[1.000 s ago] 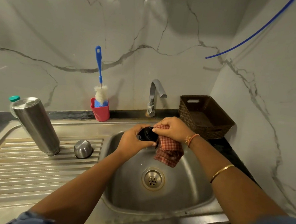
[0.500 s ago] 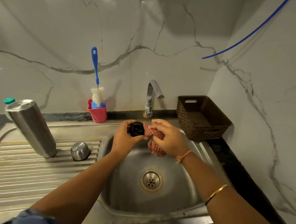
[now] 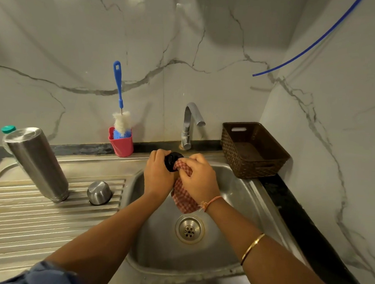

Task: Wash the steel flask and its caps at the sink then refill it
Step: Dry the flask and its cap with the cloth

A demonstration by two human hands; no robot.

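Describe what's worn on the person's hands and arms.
Both hands are bare, no gloves. The right hand has an orange thread tied at its wrist, with a thin gold bangle further up that forearm. The left hand and wrist show no jewellery. The blue-grey sleeves start near the elbows.

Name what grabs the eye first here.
The two hands meet over the sink: the left hand grips a black cap while the right hand holds a red checked cloth against it. Left of them, a tall steel flask stands on the drainboard beside a small steel cap. A blue brush sticks up from a pink cup at the wall.
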